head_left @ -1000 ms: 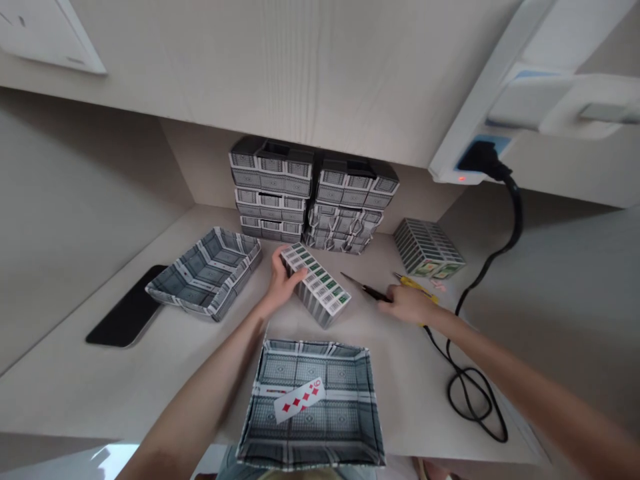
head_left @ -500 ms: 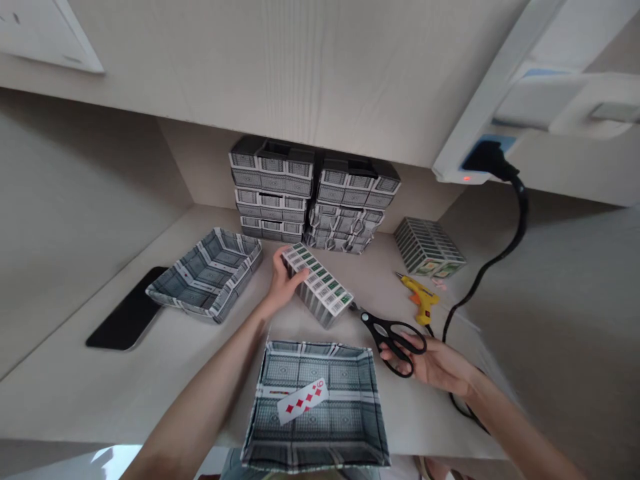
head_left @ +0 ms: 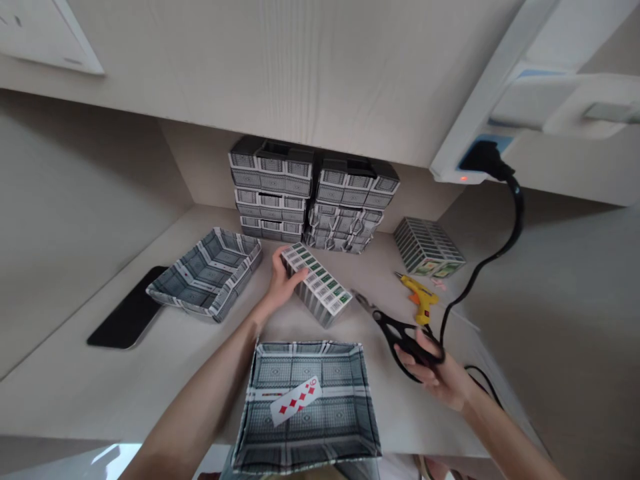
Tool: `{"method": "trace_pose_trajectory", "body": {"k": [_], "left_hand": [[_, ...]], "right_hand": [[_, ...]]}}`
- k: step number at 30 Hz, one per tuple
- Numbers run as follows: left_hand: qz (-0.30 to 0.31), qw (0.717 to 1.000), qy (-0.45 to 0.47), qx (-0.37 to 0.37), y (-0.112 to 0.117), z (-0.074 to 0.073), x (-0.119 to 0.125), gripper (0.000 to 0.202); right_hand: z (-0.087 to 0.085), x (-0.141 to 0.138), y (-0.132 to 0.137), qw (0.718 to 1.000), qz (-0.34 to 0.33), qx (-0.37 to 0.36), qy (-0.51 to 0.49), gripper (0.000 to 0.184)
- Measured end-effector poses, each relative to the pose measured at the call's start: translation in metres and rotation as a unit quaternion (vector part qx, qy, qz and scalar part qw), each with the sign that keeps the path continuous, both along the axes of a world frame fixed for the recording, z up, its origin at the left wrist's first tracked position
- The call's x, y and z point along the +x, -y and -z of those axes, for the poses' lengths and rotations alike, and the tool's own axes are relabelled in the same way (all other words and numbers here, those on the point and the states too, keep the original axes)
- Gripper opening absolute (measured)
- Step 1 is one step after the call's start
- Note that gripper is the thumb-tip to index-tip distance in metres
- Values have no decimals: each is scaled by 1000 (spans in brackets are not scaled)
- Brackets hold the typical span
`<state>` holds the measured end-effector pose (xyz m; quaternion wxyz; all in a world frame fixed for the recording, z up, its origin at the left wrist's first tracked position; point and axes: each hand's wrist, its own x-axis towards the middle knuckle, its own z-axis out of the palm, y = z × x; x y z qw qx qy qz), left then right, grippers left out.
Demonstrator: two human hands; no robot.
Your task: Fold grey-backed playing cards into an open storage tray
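Observation:
My left hand point(head_left: 283, 279) grips the far left end of a wrapped block of playing card packs point(head_left: 323, 287), thumb on top and fingers round its side. In my right hand point(head_left: 425, 367) is a pair of black-handled scissors point(head_left: 395, 330), fingers through the loops and blades pointing at the block's right end, a little apart from it. Close to me stands an open tray made of playing cards point(head_left: 345, 413). A card strip with red diamonds point(head_left: 296, 401) lies inside it.
Another card tray point(head_left: 215, 267) overlaps a black phone point(head_left: 125, 313) on the left. Card boxes point(head_left: 273, 180) are stacked in two columns behind. A yellow glue gun point(head_left: 420, 297) and a second block of packs point(head_left: 429, 245) lie right, near a black power cord point(head_left: 480, 267).
My right hand has drawn the scissors right and slightly toward me, away from the block, and turned them. The near tray has shifted slightly left. My left hand has stayed put.

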<state>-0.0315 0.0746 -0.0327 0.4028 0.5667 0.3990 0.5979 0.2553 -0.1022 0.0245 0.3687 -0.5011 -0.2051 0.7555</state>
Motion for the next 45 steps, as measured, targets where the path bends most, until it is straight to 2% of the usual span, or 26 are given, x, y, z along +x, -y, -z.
{"method": "trace_pose_trajectory", "body": {"k": [4,7,10,13,16,21,27,30,34,39,45], "left_hand": [[19,1000,-15,20,-2,2,-1,64],[18,999,-24,28,-3,3,-2,64],[13,999,-22,20,-3,4,-2,64],[16,999,-24,19,-2,4,-2,64],[18,1000,-21,10,-2,4,-3,68],[15,999,-9,-31,-3,7,-5,72],[28,999,-19,-33,-5,12,-8,63],[22,999,-17,-28,-6,13,-8,62],[26,999,-2,-46,-7,15,-9,64],[37,998,-2,-55,-9,17,-10,67],[71,996,-5,-46,-7,9,-12,76]], "right_hand": [[-4,8,20,993,-11,116,20,61],[-17,4,24,982,-81,170,21,64],[-34,-4,17,971,-156,179,20,67],[-47,-8,3,960,-222,161,50,62],[-53,-6,-13,956,-257,125,65,57],[-61,0,-35,961,-268,49,49,56],[-77,-2,-36,967,-252,-19,-8,53],[-72,-5,-35,966,-246,-47,-66,58],[-54,-6,-35,965,-238,-35,-100,63],[-35,-6,-32,969,-233,39,-66,57],[-28,-17,-27,965,-228,130,21,40]]}}
